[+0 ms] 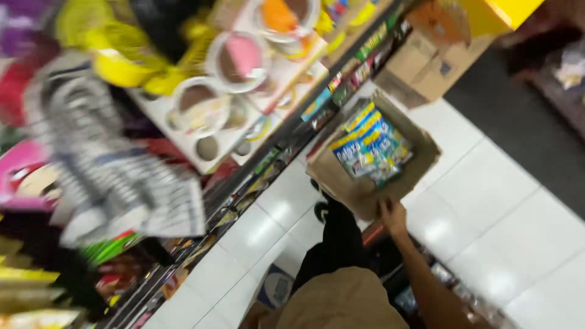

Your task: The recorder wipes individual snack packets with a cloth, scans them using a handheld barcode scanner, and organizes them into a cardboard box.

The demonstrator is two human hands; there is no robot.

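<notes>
The view is blurred. My right hand (393, 216) reaches forward and grips the near edge of an open cardboard box (420, 164). The box stands tilted on the white tiled floor beside the shelf. Inside it lie several blue and yellow packets (370, 146). My bare forearm runs back to the lower right. Black trousers (335, 244) and a brown shirt (341, 301) show below the box. My left hand is out of view.
A shop shelf (256, 164) full of coloured packets runs along the left. Round tubs on a white card (201, 103) hang above it. More cardboard boxes (420, 67) and a yellow box (506, 12) stand at the top right. Dark flooring (524, 122) borders the white tiles (487, 201).
</notes>
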